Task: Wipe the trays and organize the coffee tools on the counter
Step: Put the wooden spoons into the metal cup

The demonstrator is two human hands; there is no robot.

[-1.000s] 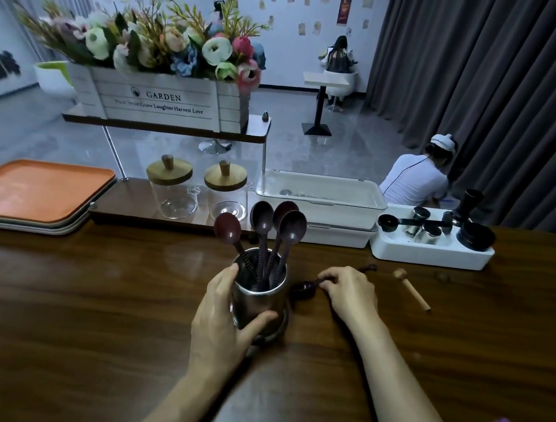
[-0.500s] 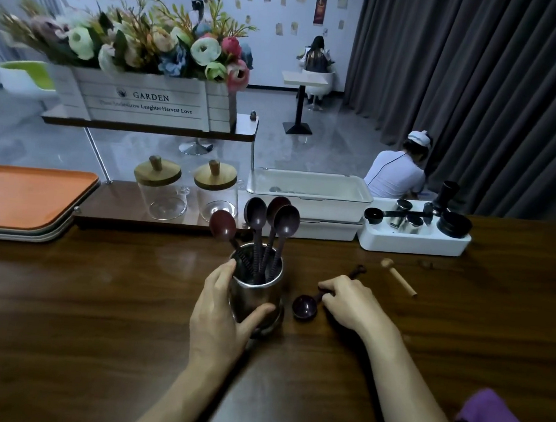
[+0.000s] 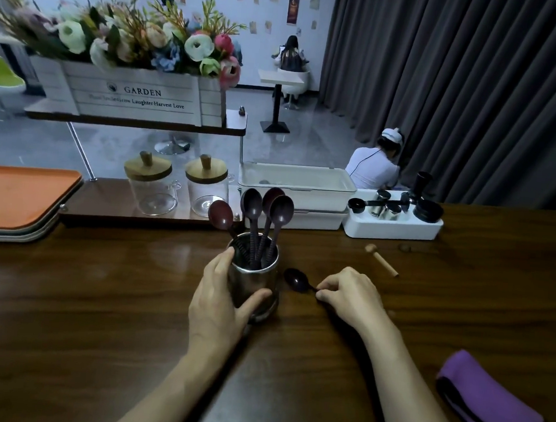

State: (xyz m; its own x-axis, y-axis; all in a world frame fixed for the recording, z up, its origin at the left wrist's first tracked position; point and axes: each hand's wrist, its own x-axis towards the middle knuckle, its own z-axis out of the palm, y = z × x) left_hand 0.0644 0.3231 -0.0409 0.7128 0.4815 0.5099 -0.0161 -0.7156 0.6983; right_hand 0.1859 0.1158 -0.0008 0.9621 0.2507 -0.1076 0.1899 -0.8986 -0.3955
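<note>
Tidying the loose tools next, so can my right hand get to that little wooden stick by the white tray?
Probably yes: the wooden stick lies beyond and right of the right hand, with bare counter between. But that hand is pinching a spoon now.

Loose spoon (image 3: 296, 280): handle hidden under the right hand's (image 3: 351, 296) curled fingers
Cup spoons (image 3: 252, 203): lower handles hidden inside the metal cup (image 3: 260, 276)
Cup's left side: covered by the left hand (image 3: 218, 301)
Orange trays (image 3: 18, 197): cut off by the left edge
Planter box (image 3: 139, 96): small lettering blurred
White bin (image 3: 299, 182): contents too small to tell
</note>
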